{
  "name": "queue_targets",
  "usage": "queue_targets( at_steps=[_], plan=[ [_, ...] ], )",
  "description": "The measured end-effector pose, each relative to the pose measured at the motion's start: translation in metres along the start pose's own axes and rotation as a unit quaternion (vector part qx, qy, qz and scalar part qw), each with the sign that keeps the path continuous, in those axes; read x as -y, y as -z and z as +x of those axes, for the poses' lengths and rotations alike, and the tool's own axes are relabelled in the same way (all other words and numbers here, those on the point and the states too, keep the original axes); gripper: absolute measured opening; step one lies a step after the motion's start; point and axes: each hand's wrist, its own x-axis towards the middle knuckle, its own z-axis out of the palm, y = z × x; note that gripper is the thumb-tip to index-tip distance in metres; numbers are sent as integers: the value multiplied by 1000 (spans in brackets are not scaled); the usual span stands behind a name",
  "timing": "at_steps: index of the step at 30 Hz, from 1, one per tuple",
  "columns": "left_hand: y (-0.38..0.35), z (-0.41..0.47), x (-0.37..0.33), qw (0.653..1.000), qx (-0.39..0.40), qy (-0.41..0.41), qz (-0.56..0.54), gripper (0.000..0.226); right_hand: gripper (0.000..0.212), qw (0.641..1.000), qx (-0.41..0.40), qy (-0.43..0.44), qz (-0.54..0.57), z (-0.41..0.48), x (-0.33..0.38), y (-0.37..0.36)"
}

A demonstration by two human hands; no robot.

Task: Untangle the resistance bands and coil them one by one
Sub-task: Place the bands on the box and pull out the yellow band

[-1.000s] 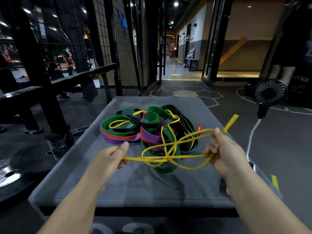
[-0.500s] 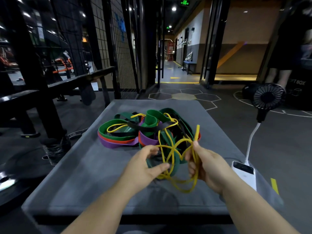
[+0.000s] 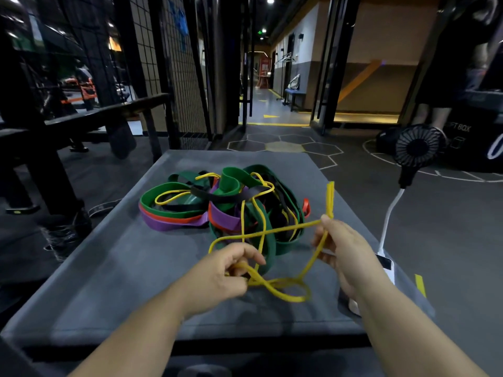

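1. Nearest me, the left hand (image 3: 226, 273) pinches doubled strands of the yellow band (image 3: 291, 298) with curled fingers. A slack loop hangs just right of it, over the grey padded platform (image 3: 109, 281).
2. The right hand (image 3: 345, 257) is clenched round the same band. The band's folded end (image 3: 330, 197) stands upright above the fist, and its long run lies crosswise between my two hands.
3. Beyond both hands I see the tangled pile (image 3: 231, 202) of green, purple, orange and black bands. Yellow strands lead into it, snagged around a green band.
4. Right of the right hand, a white power bank (image 3: 386, 265) sits beside a black fan (image 3: 417, 149).
5. Farthest left stands a black bench (image 3: 109, 112).
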Motion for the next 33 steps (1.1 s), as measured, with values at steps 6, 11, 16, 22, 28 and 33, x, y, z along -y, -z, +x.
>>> queue_targets(
  at_steps=[6,11,16,22,28,33],
  plan=[
    [-1,5,18,996,-13,90,-12,34,36,937,-84,176,-291,-12,6,7],
    [-11,7,26,956,-157,97,226,17,30,949,-68,209,-225,-19,6,11],
    [-22,10,18,898,-275,67,337,34,40,967,35,88,235,-25,15,6],
    [-39,24,15,936,-169,-60,304,100,32,906,121,-23,404,-45,31,-5],
    [-53,25,20,940,-97,-116,307,52,37,847,235,-7,476,-35,38,17],
    [-15,18,6,938,-142,-143,283,35,32,884,163,35,437,-26,49,37]
  ],
)
